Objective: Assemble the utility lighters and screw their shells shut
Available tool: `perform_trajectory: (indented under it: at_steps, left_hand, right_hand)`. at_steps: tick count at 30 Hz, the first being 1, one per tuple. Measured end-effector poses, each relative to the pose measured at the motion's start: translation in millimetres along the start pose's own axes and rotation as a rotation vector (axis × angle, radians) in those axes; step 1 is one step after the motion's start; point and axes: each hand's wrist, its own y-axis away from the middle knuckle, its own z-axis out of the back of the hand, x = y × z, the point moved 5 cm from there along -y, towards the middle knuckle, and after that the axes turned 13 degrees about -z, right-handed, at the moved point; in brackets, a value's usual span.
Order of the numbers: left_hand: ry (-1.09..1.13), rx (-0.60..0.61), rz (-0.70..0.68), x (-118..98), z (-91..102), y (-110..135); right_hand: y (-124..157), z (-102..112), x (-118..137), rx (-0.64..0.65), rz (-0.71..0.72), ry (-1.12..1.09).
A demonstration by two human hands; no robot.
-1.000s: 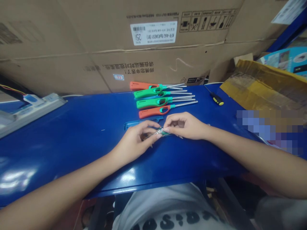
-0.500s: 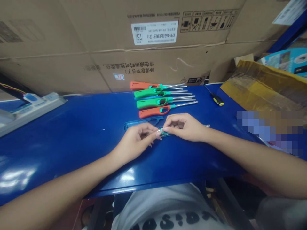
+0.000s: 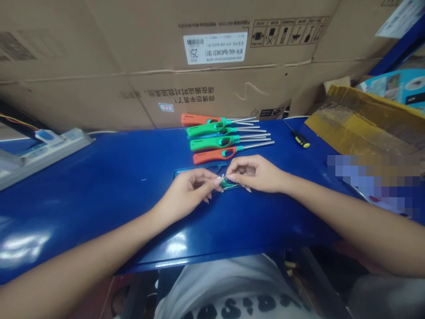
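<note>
My left hand (image 3: 187, 191) and my right hand (image 3: 255, 173) meet over the blue table (image 3: 133, 212). Their fingertips pinch a small green plastic piece with a bit of metal (image 3: 228, 182), and the fingers hide much of it. Just behind my left fingers lies a long, flat teal plastic strip (image 3: 199, 168). Beyond the hands, several long-nosed utility lighters lie side by side, including an orange one (image 3: 212, 155) and a green one (image 3: 212, 142), with thin metal nozzles pointing right.
A black-and-yellow screwdriver (image 3: 301, 140) lies at the table's far right. A power strip (image 3: 46, 150) with a blue plug sits at the left edge. Large cardboard boxes (image 3: 212, 93) stand along the back, and worn yellow-brown cardboard (image 3: 361, 124) lies at right.
The thin metal rod seen earlier beside my hands no longer shows. My fingers now sit closer around the green piece. The lighters have not visibly shifted.
</note>
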Motion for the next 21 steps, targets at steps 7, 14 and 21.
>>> perform_trajectory:
  at_steps: [7, 14, 21]
  left_hand:
    - [-0.022, 0.018, 0.005, 1.2, -0.6, 1.4]
    - [-0.042, 0.019, -0.001, 0.8, -3.9, 2.3]
    - [-0.022, -0.016, -0.018, -4.0, -5.8, 3.8]
  right_hand:
    - [1.3, 1.0, -2.0, -0.029, -0.012, 0.007]
    - [2.3, 0.2, -2.4, -0.039, -0.011, -0.018]
    - [3.0, 1.5, -6.1, -0.015, -0.018, -0.091]
